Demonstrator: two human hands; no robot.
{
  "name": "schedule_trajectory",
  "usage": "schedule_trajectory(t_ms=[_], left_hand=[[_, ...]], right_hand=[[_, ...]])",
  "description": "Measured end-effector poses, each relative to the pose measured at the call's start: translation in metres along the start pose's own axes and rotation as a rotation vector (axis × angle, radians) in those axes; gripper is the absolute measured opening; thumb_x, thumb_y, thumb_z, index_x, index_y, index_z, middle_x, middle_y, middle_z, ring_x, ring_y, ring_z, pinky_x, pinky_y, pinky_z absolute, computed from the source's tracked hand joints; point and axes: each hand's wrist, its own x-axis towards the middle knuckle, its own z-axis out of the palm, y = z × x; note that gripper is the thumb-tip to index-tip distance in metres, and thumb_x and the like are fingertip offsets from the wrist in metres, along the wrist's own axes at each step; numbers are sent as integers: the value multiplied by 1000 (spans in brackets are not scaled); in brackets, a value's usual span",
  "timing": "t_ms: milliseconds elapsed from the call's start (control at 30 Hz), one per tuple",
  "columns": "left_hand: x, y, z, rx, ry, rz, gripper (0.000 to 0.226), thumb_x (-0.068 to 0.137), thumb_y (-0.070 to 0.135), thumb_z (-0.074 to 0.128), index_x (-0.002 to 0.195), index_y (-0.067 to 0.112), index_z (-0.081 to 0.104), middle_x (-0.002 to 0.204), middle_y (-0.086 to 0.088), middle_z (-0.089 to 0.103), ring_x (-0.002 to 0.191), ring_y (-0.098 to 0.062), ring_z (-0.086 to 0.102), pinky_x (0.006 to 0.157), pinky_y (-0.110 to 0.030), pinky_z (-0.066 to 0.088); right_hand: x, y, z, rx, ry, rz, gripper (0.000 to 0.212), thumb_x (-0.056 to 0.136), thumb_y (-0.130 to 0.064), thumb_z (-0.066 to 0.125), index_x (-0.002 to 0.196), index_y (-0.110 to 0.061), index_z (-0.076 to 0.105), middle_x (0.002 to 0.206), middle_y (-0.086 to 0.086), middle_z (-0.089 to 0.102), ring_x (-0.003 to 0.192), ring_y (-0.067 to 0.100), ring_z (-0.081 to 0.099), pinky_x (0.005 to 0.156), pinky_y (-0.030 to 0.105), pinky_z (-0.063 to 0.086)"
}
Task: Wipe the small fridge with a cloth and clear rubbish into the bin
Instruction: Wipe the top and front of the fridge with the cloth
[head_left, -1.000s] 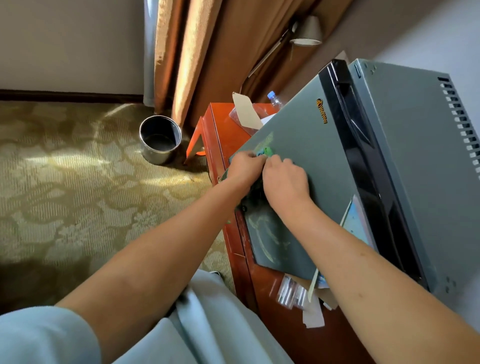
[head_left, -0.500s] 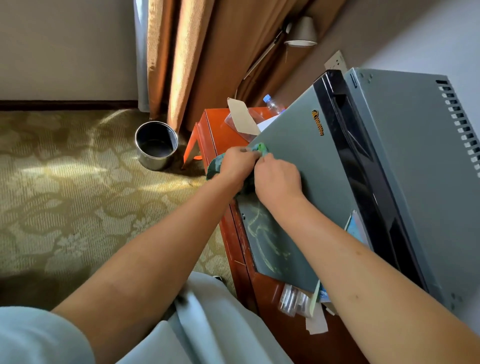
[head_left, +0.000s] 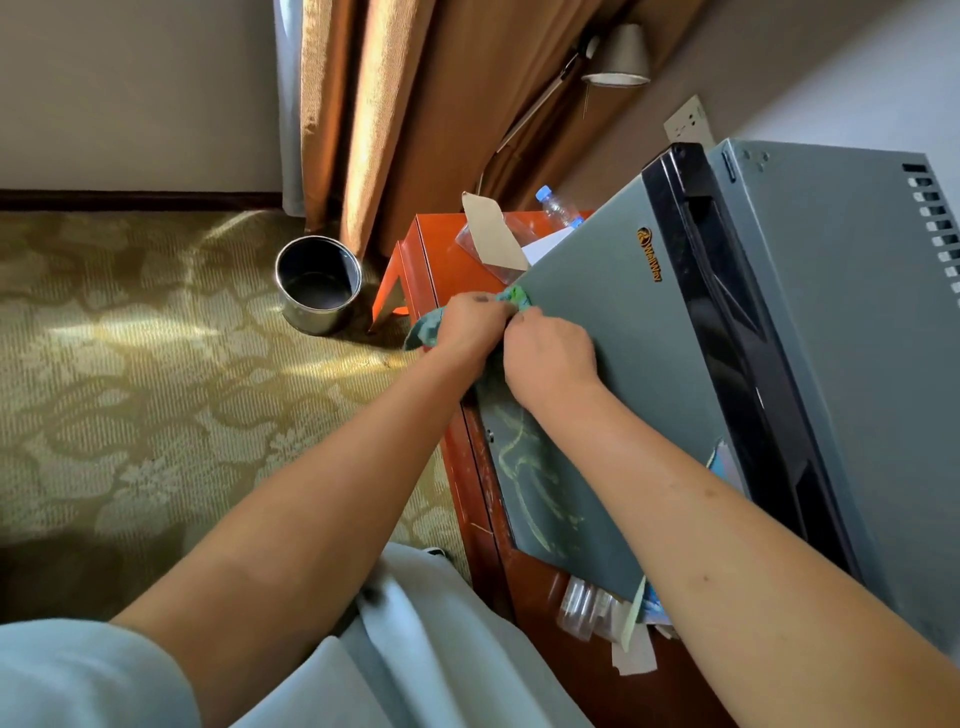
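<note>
The only writing I can read is the small orange logo (head_left: 650, 254) near the top of the fridge door (head_left: 613, 332); it looks like "WellWay" beside a round emblem, though the letters are small and tilted. The fridge (head_left: 841, 332) is a small grey box with a black strip (head_left: 727, 332) running between the door and the side panel, and a row of vent slots (head_left: 935, 228) along the far edge of that side. It stands on a red-brown wooden cabinet (head_left: 447, 260). The lower part of the door carries pale yellowish smears (head_left: 524, 467).

My left hand (head_left: 475, 325) and my right hand (head_left: 550, 358) are together at the door's left edge, about halfway up. Both have fingers curled tight on a green cloth (head_left: 514, 297), which is bunched between them; a fold of it hangs out behind my left hand over the cabinet's edge. The cloth touches the door edge where my fingertips meet.

Behind the fridge on the cabinet top lie a clear plastic bottle with a blue cap (head_left: 557, 205), a brown paper piece (head_left: 491, 234) and some white paper. At the foot of the door are clear plastic wrappers (head_left: 584, 608) and paper scraps (head_left: 631, 649). A round metal bin (head_left: 318, 283) stands on the patterned carpet (head_left: 130, 389), well to the left of the cabinet, near the brown curtain (head_left: 395, 104). A wall lamp (head_left: 618, 57) hangs above.
</note>
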Motion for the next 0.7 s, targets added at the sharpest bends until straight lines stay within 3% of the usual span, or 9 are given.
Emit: schedule_trajectory(t_ms=[67, 133, 300, 433, 500, 567, 700], left_hand=[[-1, -19, 0, 65, -10, -77, 15, 81, 16, 73, 72, 8, 64, 72, -11, 66, 71, -24, 62, 63, -36, 49], [-3, -27, 0, 58, -24, -117, 14, 78, 17, 77, 76, 7, 67, 80, -11, 71, 80, -26, 68, 71, -39, 55], [0, 3, -3, -1, -33, -32, 17, 80, 20, 77, 89, 6, 75, 94, -15, 74, 95, -32, 71, 88, -50, 59], [13, 12, -5, -33, -2, 21, 24, 82, 19, 75, 88, -4, 73, 90, -23, 71, 77, -28, 68, 78, -51, 60], [14, -4, -4, 6, 5, -14, 16, 79, 19, 74, 77, 3, 69, 77, -21, 65, 71, -23, 59, 66, -45, 55], [12, -29, -2, 57, -5, -102, 19, 76, 17, 75, 69, 10, 60, 74, -15, 63, 73, -24, 61, 66, -39, 50], [8, -44, 1, 40, -34, -152, 17, 69, 16, 74, 79, 5, 67, 84, -17, 71, 82, -29, 68, 65, -37, 49]], right_hand=[[-3, -10, 12, 3, -112, -22, 31, 101, -9, 43, 127, -10, 60, 125, 12, 60, 106, 27, 66, 74, 36, 51], [-5, -13, 15, -23, -163, -29, 30, 101, -10, 45, 125, -12, 64, 125, 10, 62, 106, 26, 66, 73, 35, 50], [7, 0, -5, -44, -64, -16, 31, 100, -12, 44, 123, -14, 65, 122, 8, 64, 107, 25, 65, 71, 34, 45], [16, -1, -6, -17, 9, 8, 30, 101, -11, 43, 124, -10, 63, 120, 11, 61, 100, 25, 67, 67, 33, 47], [15, -7, 6, 1, -57, -10, 31, 101, -11, 42, 124, -10, 62, 122, 11, 60, 103, 26, 66, 70, 35, 49], [10, -15, 20, 6, -174, -38, 31, 99, -11, 44, 124, -13, 64, 125, 10, 61, 108, 26, 65, 76, 36, 51], [0, -17, 25, -36, -241, -61, 29, 99, -14, 47, 121, -16, 66, 122, 7, 65, 109, 24, 64, 72, 34, 45]])
